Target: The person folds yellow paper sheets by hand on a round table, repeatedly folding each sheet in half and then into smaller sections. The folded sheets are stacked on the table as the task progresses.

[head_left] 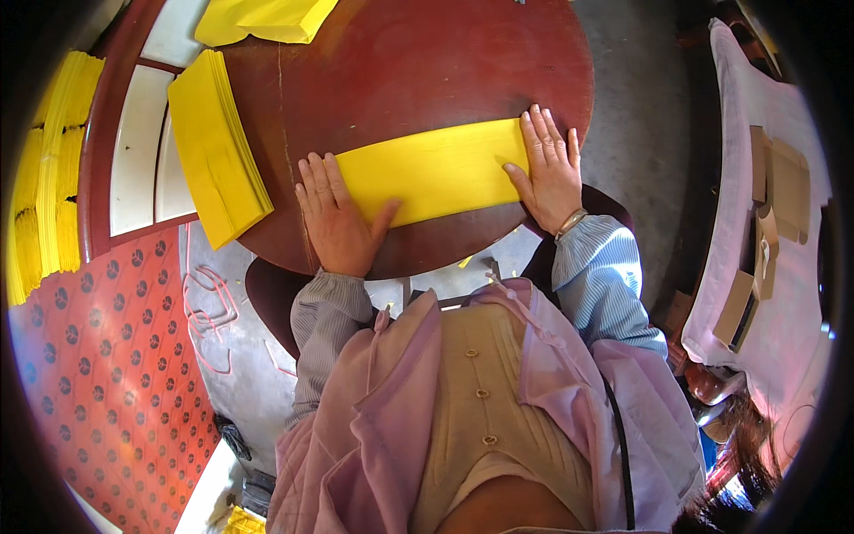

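Observation:
A long yellow strip, which looks like folded paper or thin cloth, lies flat across the near part of the round dark red table. My left hand presses on its left end, fingers stretched out and thumb apart along the lower corner. At the right end rests my right hand, flat too, with its fingers pointing away from me and its thumb on the strip. Left of the strip, a stack of yellow folded sheets overlaps the table's edge.
More yellow sheets lie at the far left of the table. Tall yellow stacks stand by a red-framed white panel. On the right, a pink-covered table carries open cardboard boxes. A pink cord lies on the floor.

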{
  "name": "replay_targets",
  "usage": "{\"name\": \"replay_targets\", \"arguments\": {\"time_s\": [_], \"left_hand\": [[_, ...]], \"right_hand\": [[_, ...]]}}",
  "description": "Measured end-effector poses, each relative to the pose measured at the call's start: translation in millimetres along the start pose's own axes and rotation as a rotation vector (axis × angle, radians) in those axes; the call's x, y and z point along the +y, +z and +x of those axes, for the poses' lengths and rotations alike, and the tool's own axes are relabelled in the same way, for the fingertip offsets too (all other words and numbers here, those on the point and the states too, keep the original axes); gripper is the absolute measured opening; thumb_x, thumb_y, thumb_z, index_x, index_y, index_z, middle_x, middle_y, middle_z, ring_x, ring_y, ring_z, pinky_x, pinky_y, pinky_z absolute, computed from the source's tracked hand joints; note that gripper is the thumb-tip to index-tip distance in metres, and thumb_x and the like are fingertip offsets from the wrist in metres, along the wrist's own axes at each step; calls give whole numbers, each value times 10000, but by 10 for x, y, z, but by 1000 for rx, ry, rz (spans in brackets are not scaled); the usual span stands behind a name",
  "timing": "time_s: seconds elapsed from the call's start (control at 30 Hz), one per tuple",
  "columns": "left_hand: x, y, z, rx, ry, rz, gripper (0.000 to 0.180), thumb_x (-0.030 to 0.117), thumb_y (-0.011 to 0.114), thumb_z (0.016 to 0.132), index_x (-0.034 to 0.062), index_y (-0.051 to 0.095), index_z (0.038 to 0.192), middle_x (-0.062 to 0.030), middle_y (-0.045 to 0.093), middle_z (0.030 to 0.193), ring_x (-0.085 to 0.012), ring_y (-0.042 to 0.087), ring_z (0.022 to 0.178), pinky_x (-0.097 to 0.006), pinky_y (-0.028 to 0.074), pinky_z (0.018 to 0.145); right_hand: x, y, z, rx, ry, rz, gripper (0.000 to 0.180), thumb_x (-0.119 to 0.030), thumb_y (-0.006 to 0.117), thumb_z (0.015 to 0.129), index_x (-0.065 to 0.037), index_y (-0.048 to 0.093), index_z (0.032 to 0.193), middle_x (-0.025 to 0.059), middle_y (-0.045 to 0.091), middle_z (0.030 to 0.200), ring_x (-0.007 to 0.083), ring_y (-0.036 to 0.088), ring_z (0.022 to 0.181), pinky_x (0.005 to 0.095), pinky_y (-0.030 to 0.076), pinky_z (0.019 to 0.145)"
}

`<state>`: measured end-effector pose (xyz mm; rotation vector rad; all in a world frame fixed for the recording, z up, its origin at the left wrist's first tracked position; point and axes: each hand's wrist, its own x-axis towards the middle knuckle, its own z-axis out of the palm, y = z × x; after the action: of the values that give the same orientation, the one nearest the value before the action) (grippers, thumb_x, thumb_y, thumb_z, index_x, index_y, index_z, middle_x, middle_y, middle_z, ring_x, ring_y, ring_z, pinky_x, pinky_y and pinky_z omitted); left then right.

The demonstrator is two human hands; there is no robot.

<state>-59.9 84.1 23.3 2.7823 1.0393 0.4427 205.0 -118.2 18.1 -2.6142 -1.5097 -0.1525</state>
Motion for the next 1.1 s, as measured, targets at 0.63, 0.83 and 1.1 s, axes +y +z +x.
{"name": "replay_targets", "arguments": {"time_s": [0.63,0.83,1.1], "left_hand": [[-341,-78,475,176,108,-414,672,427,698,995,52,499,1516,-213,473,1588,-396,380,1505,-537,294,1239],[99,-190,-940,-253,-666,-1466,191,154,609,1079,-18,667,1137,-115,733,961,-211,758,805,-318,637,719],[881,73,-722,-509,-339,-1704,418,260,565,1102,-37,567,1397,-202,635,1405,-327,610,1334,-443,514,1118]], "right_hand": [[205,60,-816,-84,533,1228,241,-114,810,939,-18,645,1085,21,710,855,92,655,670,233,524,623],[237,-50,-919,-486,599,1567,294,-169,792,952,14,698,1161,30,729,888,60,607,660,216,445,568],[503,-593,-952,-757,296,1713,486,-210,740,951,40,622,1351,78,718,1171,167,704,1039,315,573,907]]}}
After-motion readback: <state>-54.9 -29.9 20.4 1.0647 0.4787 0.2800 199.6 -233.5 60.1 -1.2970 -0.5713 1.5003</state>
